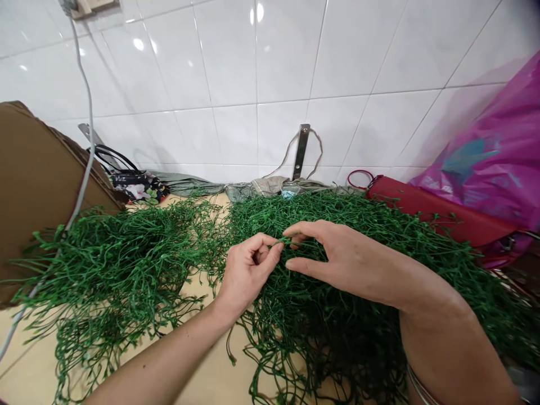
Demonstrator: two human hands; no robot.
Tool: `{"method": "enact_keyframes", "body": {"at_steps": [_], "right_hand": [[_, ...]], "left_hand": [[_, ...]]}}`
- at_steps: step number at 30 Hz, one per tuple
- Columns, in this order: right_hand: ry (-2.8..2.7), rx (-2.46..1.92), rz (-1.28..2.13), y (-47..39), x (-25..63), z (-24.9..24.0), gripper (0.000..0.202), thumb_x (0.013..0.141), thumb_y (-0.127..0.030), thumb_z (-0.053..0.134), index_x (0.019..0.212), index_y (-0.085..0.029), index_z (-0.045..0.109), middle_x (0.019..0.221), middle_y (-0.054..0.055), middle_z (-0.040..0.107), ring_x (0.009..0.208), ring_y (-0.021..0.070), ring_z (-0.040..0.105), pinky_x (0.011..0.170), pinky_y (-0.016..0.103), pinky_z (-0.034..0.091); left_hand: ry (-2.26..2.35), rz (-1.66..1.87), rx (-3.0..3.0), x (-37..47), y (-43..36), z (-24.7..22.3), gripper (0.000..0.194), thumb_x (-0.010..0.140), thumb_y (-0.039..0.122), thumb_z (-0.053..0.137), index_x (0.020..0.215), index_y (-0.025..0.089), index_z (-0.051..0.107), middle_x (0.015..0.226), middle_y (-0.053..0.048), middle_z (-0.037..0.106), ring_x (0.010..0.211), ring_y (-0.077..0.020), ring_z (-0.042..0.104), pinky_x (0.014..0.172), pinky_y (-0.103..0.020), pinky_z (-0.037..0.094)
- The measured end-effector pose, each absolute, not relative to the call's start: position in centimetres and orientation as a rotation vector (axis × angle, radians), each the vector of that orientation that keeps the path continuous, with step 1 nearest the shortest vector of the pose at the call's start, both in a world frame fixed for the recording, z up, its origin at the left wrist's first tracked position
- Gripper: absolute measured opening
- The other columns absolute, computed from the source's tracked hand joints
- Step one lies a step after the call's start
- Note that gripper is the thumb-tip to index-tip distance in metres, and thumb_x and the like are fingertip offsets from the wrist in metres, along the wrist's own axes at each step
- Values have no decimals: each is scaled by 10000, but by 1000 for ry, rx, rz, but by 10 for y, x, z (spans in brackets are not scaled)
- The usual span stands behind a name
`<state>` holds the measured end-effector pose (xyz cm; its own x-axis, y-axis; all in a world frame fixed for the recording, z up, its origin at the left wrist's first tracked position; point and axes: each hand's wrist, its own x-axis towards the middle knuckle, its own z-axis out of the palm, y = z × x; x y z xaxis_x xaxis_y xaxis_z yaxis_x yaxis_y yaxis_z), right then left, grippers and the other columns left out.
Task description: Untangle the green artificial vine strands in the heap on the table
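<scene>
Thin green plastic stems with small budded tips lie in two tangled heaps, a large heap (pixel 350 332) at the centre and right and a smaller heap (pixel 126 253) at the left. My left hand (pixel 248 267) pinches a green stem (pixel 284 240) between thumb and forefinger, above the near-left part of the large heap. Just right of it, my right hand (pixel 333 253) has its thumb and forefinger apart around the stem's tip. Whether its curled rear fingers touch the stem cannot be made out.
Brown cardboard box (pixel 34 185) and grey cable (pixel 86 84) at the left; floral bag (pixel 137 185) behind the smaller heap. Red bag (pixel 439 208) and pink plastic bag (pixel 489 146) at the right. Metal bracket (pixel 301 152) on the tiled wall (pixel 228 73). Pale tabletop (pixel 228 371) beneath.
</scene>
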<state>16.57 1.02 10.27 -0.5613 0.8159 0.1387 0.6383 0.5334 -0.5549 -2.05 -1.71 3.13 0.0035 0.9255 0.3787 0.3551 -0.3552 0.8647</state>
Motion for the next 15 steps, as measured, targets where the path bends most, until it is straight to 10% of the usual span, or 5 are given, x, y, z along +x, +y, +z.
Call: {"method": "enact_keyframes", "body": {"at_steps": [7, 15], "right_hand": [[-2333, -1233, 593, 12, 152, 107, 190, 923, -242, 533, 856, -251, 711, 793, -42, 705, 685, 137, 571, 656, 269, 396], [-2287, -1410, 126, 13, 137, 96, 131, 791, -122, 576, 724, -216, 639, 741, 3, 684, 737, 175, 588, 682, 282, 364]], "left_hand": [[1337, 1388, 1826, -20, -20, 31, 215, 950, 326, 586, 817, 164, 637, 584, 78, 362, 533, -81, 327, 519, -217, 264], [1358, 1268, 1837, -18, -19, 39, 289, 959, 339, 544, 727, 170, 577, 580, 66, 389, 538, -88, 327, 511, -225, 251]]}}
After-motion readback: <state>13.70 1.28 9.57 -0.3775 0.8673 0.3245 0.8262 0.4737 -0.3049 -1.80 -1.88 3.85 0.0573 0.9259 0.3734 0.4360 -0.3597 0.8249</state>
